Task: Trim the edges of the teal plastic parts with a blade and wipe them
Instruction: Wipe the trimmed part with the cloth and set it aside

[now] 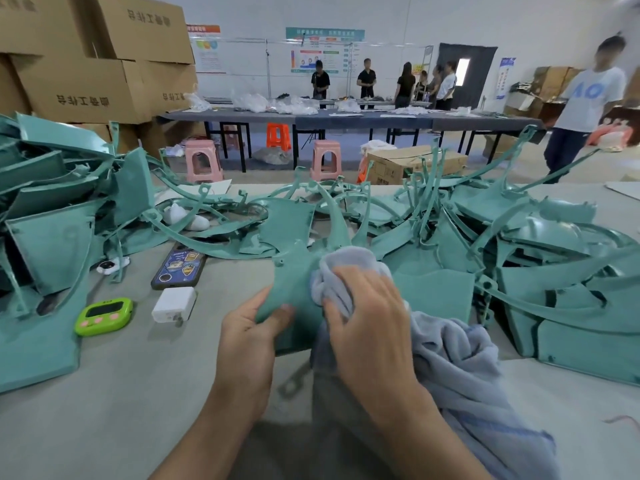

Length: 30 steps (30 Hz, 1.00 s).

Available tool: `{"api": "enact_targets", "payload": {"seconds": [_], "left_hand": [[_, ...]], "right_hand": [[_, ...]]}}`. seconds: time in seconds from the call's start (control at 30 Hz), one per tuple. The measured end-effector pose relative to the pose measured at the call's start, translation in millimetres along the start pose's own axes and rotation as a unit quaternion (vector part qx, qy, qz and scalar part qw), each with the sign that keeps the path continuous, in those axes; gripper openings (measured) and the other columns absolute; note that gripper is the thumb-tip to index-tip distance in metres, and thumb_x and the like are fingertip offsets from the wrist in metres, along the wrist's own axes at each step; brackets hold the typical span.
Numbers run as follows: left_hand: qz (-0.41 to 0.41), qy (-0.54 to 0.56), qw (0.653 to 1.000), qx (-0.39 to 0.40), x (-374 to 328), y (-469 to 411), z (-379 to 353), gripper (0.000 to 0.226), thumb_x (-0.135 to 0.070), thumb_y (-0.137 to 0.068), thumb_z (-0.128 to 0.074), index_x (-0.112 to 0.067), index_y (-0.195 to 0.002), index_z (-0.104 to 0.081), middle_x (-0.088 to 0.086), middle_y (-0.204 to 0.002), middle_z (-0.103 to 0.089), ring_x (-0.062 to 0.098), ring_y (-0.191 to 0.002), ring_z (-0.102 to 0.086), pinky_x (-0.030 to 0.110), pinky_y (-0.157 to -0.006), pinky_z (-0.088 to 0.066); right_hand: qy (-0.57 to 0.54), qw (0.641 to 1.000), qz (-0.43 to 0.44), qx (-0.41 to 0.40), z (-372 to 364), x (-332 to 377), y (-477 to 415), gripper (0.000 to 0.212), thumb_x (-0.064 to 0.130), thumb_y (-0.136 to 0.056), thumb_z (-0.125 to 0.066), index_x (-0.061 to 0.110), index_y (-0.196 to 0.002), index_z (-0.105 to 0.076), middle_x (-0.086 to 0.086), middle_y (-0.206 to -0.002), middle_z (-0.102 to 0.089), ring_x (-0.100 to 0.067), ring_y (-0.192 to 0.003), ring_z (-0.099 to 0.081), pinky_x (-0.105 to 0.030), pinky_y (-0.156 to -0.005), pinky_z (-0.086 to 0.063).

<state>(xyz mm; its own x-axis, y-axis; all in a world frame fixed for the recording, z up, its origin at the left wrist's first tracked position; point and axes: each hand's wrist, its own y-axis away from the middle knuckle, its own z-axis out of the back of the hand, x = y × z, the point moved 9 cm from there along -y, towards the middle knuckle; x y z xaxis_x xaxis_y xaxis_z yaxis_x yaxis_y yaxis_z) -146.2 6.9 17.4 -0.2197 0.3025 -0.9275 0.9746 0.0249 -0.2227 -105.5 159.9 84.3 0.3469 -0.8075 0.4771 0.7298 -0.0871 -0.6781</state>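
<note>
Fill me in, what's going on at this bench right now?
A person is at the wiping step. The left hand grips the lower edge of a flat teal plastic part with curved arms, held over the grey table. The right hand clutches a bunched pale blue-grey cloth and presses it on the part's face. To both sides lie heaps of other teal plastic parts. No blade is in view.

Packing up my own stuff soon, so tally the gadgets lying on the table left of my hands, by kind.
Phone: 1
Green timer: 1
White charger: 1
Small white round gadget: 1
Total: 4
</note>
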Motion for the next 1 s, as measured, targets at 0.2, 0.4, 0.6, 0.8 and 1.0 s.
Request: {"api": "enact_targets", "payload": {"seconds": [0.2,0.4,0.6,0.8,1.0], "left_hand": [[0.013,0.050,0.998,-0.032,7.2,1.7,4.2,0.041,0.005,-0.093,-0.052,-0.021,-0.106,-0.080,0.013,-0.103,-0.078,0.024,-0.085,-0.074,0.028,-0.066,-0.059],[0.003,0.083,0.995,-0.063,-4.5,-10.3,10.2,0.042,0.005,-0.094,-0.054,-0.026,-0.102,-0.081,0.006,-0.109,-0.078,0.019,-0.097,-0.075,0.027,-0.079,-0.060],[0.042,0.040,0.992,-0.114,8.8,-10.4,31.9,0.027,0.001,-0.086,-0.068,-0.008,-0.111,-0.074,0.012,-0.107,-0.077,0.028,-0.095,-0.075,0.037,-0.084,-0.059],[0.074,0.066,0.989,-0.112,12.7,-11.0,34.4,0.037,-0.021,-0.069,-0.081,-0.004,-0.102,-0.077,0.015,-0.099,-0.078,0.030,-0.087,-0.077,0.036,-0.070,-0.063],[-0.051,-0.362,0.922,-0.127,-14.3,-1.3,32.5,0.061,-0.066,-0.073,-0.062,-0.038,-0.127,-0.062,-0.040,-0.093,-0.067,-0.011,-0.080,-0.062,0.008,-0.072,-0.047]], "right_hand": [[-0.038,0.992,0.034,0.119,-22.8,13.9,24.7,0.005,0.010,-0.080,-0.066,0.015,-0.078,-0.066,0.001,-0.082,-0.063,-0.022,-0.081,-0.055,-0.042,-0.073,-0.050],[0.152,0.981,-0.121,-0.019,21.5,-47.0,-8.9,0.013,0.018,-0.089,-0.070,0.026,-0.097,-0.076,0.003,-0.099,-0.068,-0.021,-0.092,-0.052,-0.031,-0.080,-0.025],[0.071,0.996,-0.039,0.039,8.6,-24.8,14.0,0.068,0.034,-0.081,-0.076,0.026,-0.144,-0.053,0.007,-0.142,-0.054,-0.014,-0.135,-0.045,-0.024,-0.115,-0.028],[-0.280,0.932,-0.204,0.110,-30.3,-36.3,21.4,0.050,0.023,-0.093,-0.068,0.037,-0.139,-0.052,0.022,-0.127,-0.068,0.000,-0.118,-0.063,-0.027,-0.101,-0.053],[-0.448,0.810,-0.347,0.150,-61.4,-62.1,37.4,0.033,-0.004,-0.098,-0.055,0.020,-0.097,-0.077,-0.011,-0.096,-0.079,-0.027,-0.084,-0.076,-0.038,-0.066,-0.061]]}}
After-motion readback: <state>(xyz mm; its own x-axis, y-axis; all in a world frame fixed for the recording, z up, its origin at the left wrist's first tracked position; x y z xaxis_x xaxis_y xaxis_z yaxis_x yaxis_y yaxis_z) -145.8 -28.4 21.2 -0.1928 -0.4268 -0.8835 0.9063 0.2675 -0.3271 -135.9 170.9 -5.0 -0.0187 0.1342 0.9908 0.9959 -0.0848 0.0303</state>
